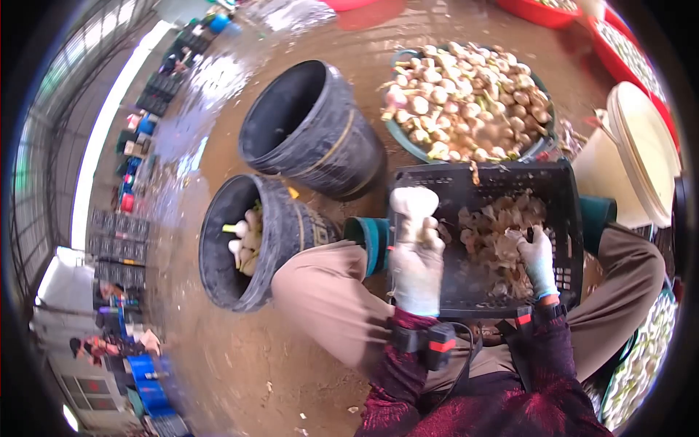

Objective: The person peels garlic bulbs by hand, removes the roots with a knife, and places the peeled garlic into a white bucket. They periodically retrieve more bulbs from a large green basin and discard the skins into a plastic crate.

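My left hand (416,266), in a whitish glove, is closed round a white garlic bulb (415,202) over the left side of a black crate (486,313). Over the crate's right part, my gloved right hand (537,261) is closed on a small dark tool (530,234), mostly hidden by the fingers. Loose garlic skins (502,244) lie in the crate below and between my hands. Beyond the crate stands a round green tub (397,135) heaped with unpeeled bulbs (466,98).
Left of the crate are a dark bucket (302,226) with several white bulbs inside and another dark bucket (342,138). A cream bucket (608,167) stands at the right. Red tubs (619,58) are at the upper right. People (109,346) are far left.
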Tool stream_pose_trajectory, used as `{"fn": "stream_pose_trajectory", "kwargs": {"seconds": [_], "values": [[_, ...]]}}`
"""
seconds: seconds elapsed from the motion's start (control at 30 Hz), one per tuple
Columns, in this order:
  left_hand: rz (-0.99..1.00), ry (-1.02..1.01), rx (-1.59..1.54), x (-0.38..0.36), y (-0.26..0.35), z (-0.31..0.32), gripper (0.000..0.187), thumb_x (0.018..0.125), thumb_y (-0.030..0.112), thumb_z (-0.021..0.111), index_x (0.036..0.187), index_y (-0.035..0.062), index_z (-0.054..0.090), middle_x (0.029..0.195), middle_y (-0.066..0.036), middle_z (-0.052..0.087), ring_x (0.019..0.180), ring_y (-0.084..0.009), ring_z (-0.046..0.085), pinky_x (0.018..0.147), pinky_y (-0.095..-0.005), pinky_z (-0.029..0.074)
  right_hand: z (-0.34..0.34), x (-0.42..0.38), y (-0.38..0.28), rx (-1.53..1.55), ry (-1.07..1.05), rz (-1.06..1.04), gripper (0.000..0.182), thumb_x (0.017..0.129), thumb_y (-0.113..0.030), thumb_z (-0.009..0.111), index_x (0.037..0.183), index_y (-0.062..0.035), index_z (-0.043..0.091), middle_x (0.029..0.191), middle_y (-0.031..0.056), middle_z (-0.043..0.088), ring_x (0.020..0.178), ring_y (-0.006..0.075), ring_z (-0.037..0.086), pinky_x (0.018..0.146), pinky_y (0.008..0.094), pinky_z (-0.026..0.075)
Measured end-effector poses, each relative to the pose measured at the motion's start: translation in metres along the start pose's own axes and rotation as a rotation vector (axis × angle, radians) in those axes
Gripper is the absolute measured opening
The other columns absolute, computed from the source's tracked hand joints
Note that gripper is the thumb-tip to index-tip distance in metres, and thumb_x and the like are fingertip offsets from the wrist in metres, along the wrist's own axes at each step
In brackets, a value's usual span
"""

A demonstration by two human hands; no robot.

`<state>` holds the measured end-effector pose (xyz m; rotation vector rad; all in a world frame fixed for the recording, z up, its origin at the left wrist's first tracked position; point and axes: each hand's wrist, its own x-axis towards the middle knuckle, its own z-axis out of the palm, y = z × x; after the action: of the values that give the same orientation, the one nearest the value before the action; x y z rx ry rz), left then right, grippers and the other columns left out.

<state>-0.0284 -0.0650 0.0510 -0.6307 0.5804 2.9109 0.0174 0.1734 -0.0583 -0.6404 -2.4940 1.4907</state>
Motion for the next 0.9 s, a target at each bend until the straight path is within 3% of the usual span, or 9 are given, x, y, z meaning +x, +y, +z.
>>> {"fn": "stream_pose_trajectory", "kwargs": {"seconds": [0.13,0.27,0.6,0.67,0.7,0.8,0.83,0.87,0.9], "values": [[0.415,-0.11,-0.008,0.018,0.117,0.026,0.03,0.096,0.02,0.059,0.113,-0.0041,0.055,0.097,-0.015,0.064,0.077,-0.0178,0.063,0.063,-0.026,0.056,0.008,-0.01,-0.007,-0.191,0.073,-0.273,0.014,0.081,-0.01,0.059,0.088,0.0028,0.057,0.082,0.0241,0.063,0.077,0.0408,0.062,0.067,0.045,0.049],[0.553,-0.249,-0.076,0.057,0.167,0.06,0.046,0.1,0.029,0.046,0.122,-0.0114,0.052,0.11,-0.023,0.065,0.089,-0.0282,0.066,0.078,-0.0361,0.059,0.008,-0.014,-0.034,-0.1,-0.006,-0.039,0.018,0.088,-0.018,0.061,0.083,-0.0018,0.056,0.077,0.0256,0.061,0.076,0.0451,0.06,0.064,0.0496,0.047],[-0.041,-0.297,1.415,0.287,-0.058,0.141,0.029,0.085,0.011,0.066,0.111,-0.0001,0.06,0.089,-0.006,0.068,0.068,-0.0127,0.064,0.052,-0.0252,0.051,-0.004,-0.005,-0.028,-0.033,-0.082,0.04,0.013,0.085,-0.011,0.059,0.088,-0.002,0.05,0.075,0.0227,0.058,0.071,0.0427,0.059,0.063,0.0484,0.047],[-0.156,-0.554,1.216,0.367,-0.05,0.11,0.033,0.08,0.011,0.07,0.11,-0.0001,0.06,0.088,-0.005,0.068,0.07,-0.0133,0.064,0.058,-0.0247,0.051,-0.002,-0.001,-0.024,-0.051,-0.111,0.08,0.015,0.086,-0.012,0.06,0.085,-0.0019,0.049,0.074,0.0232,0.056,0.071,0.0428,0.058,0.063,0.0486,0.047],[0.244,-0.307,1.637,0.379,-0.065,0.116,0.041,0.074,0.011,0.073,0.112,0.0002,0.061,0.091,-0.008,0.067,0.077,-0.018,0.065,0.066,-0.0279,0.053,-0.002,0.001,-0.023,-0.027,-0.134,0.103,0.016,0.086,-0.012,0.06,0.083,-0.0023,0.048,0.073,0.0224,0.055,0.072,0.0427,0.058,0.063,0.0485,0.047],[0.413,-0.155,2.061,0.39,-0.074,0.134,0.051,0.07,0.013,0.074,0.117,0.001,0.059,0.096,-0.011,0.067,0.088,-0.0226,0.065,0.078,-0.0316,0.053,-0.009,0.008,-0.025,0.013,-0.225,0.169,0.018,0.086,-0.015,0.061,0.083,-0.0029,0.048,0.073,0.0218,0.056,0.07,0.0429,0.058,0.062,0.0489,0.047],[0.336,-0.298,2.221,0.413,-0.07,0.12,0.032,0.085,0.013,0.06,0.116,0.0021,0.059,0.088,-0.007,0.062,0.068,-0.0153,0.061,0.056,-0.0291,0.05,-0.009,0.01,-0.025,0.028,-0.225,0.17,0.018,0.086,-0.015,0.061,0.083,-0.0029,0.048,0.073,0.0218,0.056,0.07,0.0429,0.058,0.062,0.0489,0.047],[0.339,-0.296,2.233,0.425,-0.072,0.114,0.032,0.085,0.013,0.06,0.116,0.0021,0.059,0.088,-0.007,0.062,0.068,-0.0153,0.061,0.056,-0.0291,0.05,-0.009,0.011,-0.024,0.011,-0.245,0.199,0.018,0.087,-0.015,0.06,0.084,-0.0028,0.048,0.073,0.0217,0.057,0.07,0.043,0.059,0.061,0.0491,0.047],[0.42,-0.358,2.398,0.433,-0.074,0.109,0.041,0.079,0.012,0.066,0.117,0.0018,0.058,0.096,-0.01,0.062,0.081,-0.0189,0.06,0.068,-0.0308,0.05,-0.009,0.013,-0.024,-0.006,-0.268,0.228,0.018,0.087,-0.016,0.06,0.085,-0.0028,0.049,0.073,0.0216,0.058,0.069,0.0431,0.059,0.061,0.0493,0.048]]}}
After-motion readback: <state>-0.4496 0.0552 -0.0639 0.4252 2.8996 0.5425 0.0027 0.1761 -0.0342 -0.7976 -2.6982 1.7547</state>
